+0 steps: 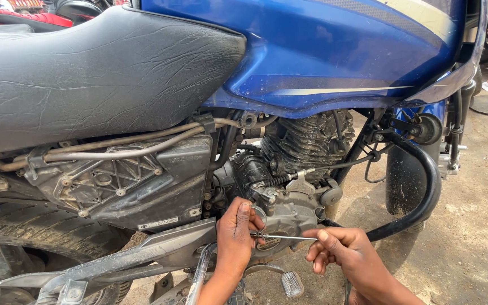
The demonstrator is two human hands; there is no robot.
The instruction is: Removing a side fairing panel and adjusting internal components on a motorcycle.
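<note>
— What stands around the hands?

— A blue motorcycle fills the view. The black seat [86, 68] is above on the left, the blue fuel tank [323, 51] on the right. Below the tank is the dirty engine [306, 141] with its fins. A black curved crash guard [425, 192] passes in front of the front tyre [402, 181], just beside the right hand. A foot peg [292, 283] hangs under the hands, and a grey side cover [125, 186] is at their left.

— Any label?

— One small white rectangular sticker [159, 223] sits on the lower edge of the side cover.

— And the fingers?

— The left hand [235, 240] touches the round engine casing [280, 220]; its fingers are nearly closed and pinch the front end of a thin metal tool [283, 237]. The right hand [351, 257] holds the other end of this tool between thumb and curled fingers, narrow. The tool lies level between both hands, against the casing, low on the engine.
</note>
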